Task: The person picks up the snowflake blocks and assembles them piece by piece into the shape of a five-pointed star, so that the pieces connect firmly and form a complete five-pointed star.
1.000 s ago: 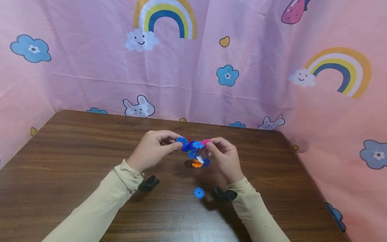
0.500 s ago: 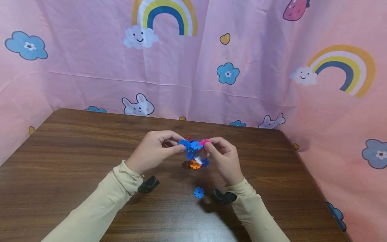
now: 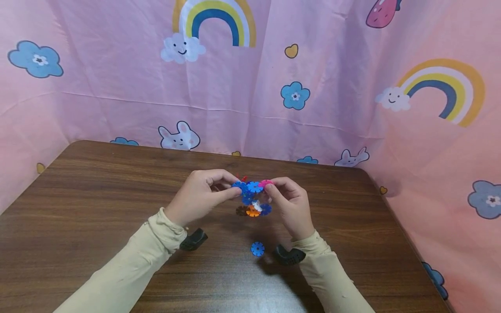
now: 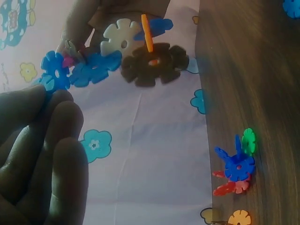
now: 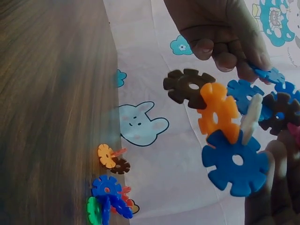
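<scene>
Where the linked discs [image 3: 253, 211] hang: in the air between the two hands, above the table [image 3: 98, 195], with orange, white and brown discs at the low end.
Left hand: its thumb and fingers [image 3: 201, 191] pinch a blue disc [image 3: 239, 187] that meets the next blue one — whether the slots are engaged, I cannot tell.
Right hand: its thumb and fingertips [image 3: 291, 208] grip the pink disc [image 3: 266, 184] at the opposite end.
Slot risk: a push at a slant could skid edge off edge, or pop a neighbouring joint apart.
Dangling risk: the low end has no hand under it, so a jerk or twist could shake a disc loose — probably onto the table.
Loose blue disc [image 3: 257, 249]: flat on the table, nearer the person.
Second cluster [image 4: 239, 166]: blue, green and red, standing beyond the hands.
Printed cloth [image 3: 332, 78]: behind the table.
</scene>
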`<state>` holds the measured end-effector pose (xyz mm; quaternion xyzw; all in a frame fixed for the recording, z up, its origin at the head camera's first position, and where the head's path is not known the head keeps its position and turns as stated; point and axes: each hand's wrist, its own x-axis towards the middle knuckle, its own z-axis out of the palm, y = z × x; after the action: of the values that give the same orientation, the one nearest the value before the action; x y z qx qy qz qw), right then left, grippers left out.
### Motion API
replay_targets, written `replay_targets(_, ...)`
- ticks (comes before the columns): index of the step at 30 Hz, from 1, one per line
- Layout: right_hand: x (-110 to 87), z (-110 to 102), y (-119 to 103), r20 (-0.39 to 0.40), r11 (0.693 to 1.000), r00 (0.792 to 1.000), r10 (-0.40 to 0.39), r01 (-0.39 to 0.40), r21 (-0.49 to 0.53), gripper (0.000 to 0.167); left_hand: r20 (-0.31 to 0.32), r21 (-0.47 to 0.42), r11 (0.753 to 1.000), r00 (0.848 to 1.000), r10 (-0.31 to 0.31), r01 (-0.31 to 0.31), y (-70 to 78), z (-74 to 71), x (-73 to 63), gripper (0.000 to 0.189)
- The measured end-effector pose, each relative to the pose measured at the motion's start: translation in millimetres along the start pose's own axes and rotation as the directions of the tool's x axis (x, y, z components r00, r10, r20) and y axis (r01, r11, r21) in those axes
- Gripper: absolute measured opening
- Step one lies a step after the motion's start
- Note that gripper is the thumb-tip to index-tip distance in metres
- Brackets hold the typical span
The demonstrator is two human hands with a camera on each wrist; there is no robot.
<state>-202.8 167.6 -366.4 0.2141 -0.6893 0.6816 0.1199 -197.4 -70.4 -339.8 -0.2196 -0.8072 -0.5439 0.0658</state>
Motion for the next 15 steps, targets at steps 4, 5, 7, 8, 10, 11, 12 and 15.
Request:
replay_targets(4, -1.1, 0.5, 0.5, -0.003, 0.999, 0.999, -0.034, 0.034, -0.009, 0.012, -0.019, -0.006, 1.0, 1.0, 0.009, -0.009, 0.7, -0.1, -0.5, 0.013)
replay_targets(5, -1.4, 0.4, 0.6, -0.005, 0.999, 0.999, -0.048, 0.048, -0.011, 0.012, -0.025, -0.006, 1.0, 1.0, 0.011, -0.012, 0.8, -0.1, -0.5, 0.013)
replay_targets(7, -1.8, 0.4, 1.1, -0.01, 0.997, 0.997, -0.075, 0.075, -0.015, 0.011, -0.033, -0.004, 1.0, 0.999, 0.012, -0.013, 1.4, 0.0, -0.5, 0.012)
replay_targets(8, -1.9, 0.3, 1.3, -0.011, 0.996, 0.996, -0.089, 0.088, -0.026, 0.01, -0.032, -0.001, 1.0, 0.999, 0.013, -0.013, 1.4, -0.1, -0.5, 0.011)
replay_targets(10, -2.1, 0.4, 2.0, -0.01, 0.992, 0.993, -0.114, 0.113, -0.054, 0.008, -0.03, 0.007, 1.0, 0.999, 0.011, -0.011, 1.9, 0.1, -0.8, 0.01)
replay_targets(11, -2.1, 0.5, 2.2, -0.011, 0.99, 0.992, -0.125, 0.124, -0.071, 0.008, -0.028, 0.008, 1.0, 1.0, 0.009, -0.009, 2.4, 0.2, -0.9, 0.01)
replay_targets(12, -2.1, 0.5, 2.6, -0.009, 0.987, 0.991, -0.134, 0.133, -0.088, 0.007, -0.025, 0.008, 1.0, 1.0, 0.008, -0.007, 2.7, 0.2, -1.0, 0.009)
replay_targets(15, -2.4, 0.7, 3.7, 0.005, 0.982, 0.989, -0.149, 0.149, -0.115, 0.007, -0.029, 0.007, 1.0, 1.0, 0.007, -0.007, 2.9, 0.3, -1.2, 0.009)
